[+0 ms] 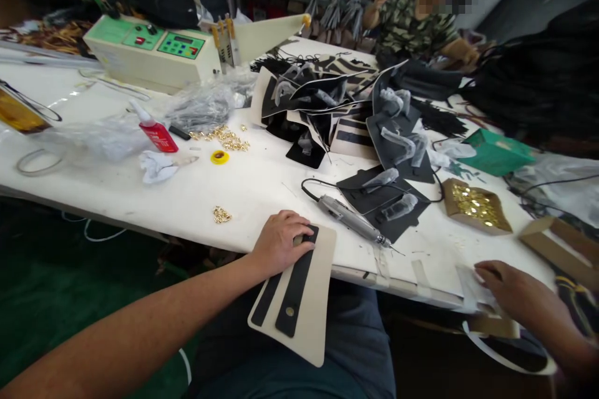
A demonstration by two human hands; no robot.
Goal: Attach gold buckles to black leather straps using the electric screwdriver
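My left hand (282,242) is closed over the upper end of a black strap on a beige panel (318,299). The panel lies partly on the table edge and partly over my lap. A second black strip runs beside the strap, and a round metal stud shows near the strap's lower end. At the table's right front edge, my right hand (519,290) has its fingers drawn together; what they hold, if anything, cannot be made out. Clear tape (468,287) hangs from the edge just left of it. A grey pen-shaped power tool (350,219) with a thin bit lies between my hands.
Black and beige panels (327,112) with wrapped handles are heaped mid-table. Gold pieces fill a cardboard box (476,207); a small gold pile (221,215) lies left. Beyond are a red bottle (158,136), yellow tape roll (219,157) and control machine (154,56). Another person (416,31) sits opposite.
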